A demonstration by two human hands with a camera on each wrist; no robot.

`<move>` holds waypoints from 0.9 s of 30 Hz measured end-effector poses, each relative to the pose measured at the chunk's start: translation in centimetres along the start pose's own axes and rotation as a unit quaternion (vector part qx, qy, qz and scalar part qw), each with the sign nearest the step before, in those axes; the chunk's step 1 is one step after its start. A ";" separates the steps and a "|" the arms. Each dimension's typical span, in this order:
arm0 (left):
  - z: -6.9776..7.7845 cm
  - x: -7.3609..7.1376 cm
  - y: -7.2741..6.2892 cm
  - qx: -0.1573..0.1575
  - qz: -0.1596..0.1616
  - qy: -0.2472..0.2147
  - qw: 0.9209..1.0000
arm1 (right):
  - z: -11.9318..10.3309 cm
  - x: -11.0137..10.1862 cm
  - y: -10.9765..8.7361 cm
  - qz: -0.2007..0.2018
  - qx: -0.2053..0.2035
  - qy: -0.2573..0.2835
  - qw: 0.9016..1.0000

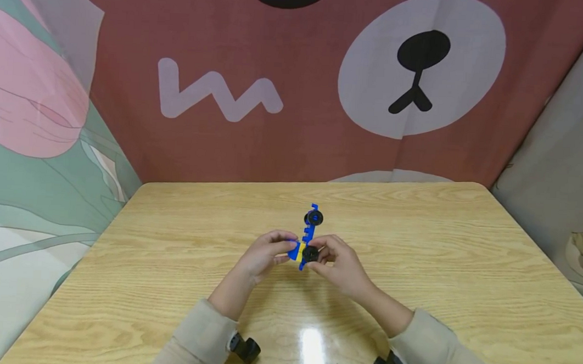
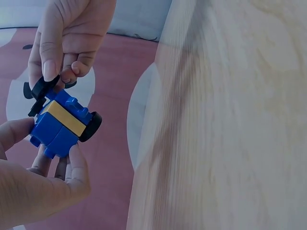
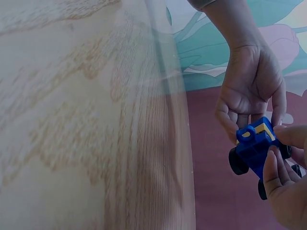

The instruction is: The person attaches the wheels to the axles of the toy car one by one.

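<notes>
A blue toy car with black wheels and a yellow block is held up between both hands, above the table. My left hand pinches the blue blocks at its near left side, thumb on one face and fingers on the other. In the left wrist view these blue blocks sit against the yellow band. My right hand grips the near wheel from the right. The car's long blue chassis points away from me, with another black wheel near its far end.
The light wooden table spans the space under both hands. A red cloth with a bear print hangs behind its far edge, and a floral cloth lies to the left. Wrist cameras sit at both sleeves.
</notes>
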State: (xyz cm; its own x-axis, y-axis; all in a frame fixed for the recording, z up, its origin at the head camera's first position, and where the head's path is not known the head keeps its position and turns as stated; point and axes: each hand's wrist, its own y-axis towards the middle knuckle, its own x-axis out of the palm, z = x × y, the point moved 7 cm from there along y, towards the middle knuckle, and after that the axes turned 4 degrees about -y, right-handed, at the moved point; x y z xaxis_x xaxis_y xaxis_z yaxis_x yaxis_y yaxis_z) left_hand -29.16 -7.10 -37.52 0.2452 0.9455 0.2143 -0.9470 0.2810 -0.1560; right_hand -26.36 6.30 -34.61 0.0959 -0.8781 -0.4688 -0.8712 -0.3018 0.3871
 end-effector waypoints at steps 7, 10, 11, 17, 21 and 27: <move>-0.1 0.2 0.1 -0.002 -0.006 0.000 1.000 | 0.1 0.2 -0.1 -0.010 0.004 0.018 1.000; -0.1 0.2 0.1 -0.005 -0.006 0.001 1.000 | 0.4 0.3 0.0 -0.015 0.014 0.030 0.999; -0.1 0.2 0.1 -0.006 -0.006 0.001 1.000 | 0.5 0.4 0.0 -0.017 0.018 0.034 0.999; -0.1 0.2 0.1 -0.007 -0.005 0.003 1.000 | 0.7 0.5 -0.1 -0.026 0.032 0.042 0.998; -0.1 0.2 0.0 -0.007 -0.006 0.001 1.000 | 0.8 0.6 -0.1 -0.030 0.044 0.075 0.996; -0.2 0.3 0.1 -0.007 -0.008 -0.006 1.000 | 1.0 0.6 -0.2 -0.030 0.070 0.141 0.987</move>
State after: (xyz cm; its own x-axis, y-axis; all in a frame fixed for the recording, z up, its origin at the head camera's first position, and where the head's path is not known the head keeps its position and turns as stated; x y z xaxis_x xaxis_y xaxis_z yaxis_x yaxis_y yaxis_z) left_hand -29.11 -6.77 -37.63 0.2574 0.9387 0.2292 -0.9398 0.2984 -0.1667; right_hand -26.63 6.18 -35.74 0.2630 -0.9343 -0.2405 -0.9161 -0.3201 0.2415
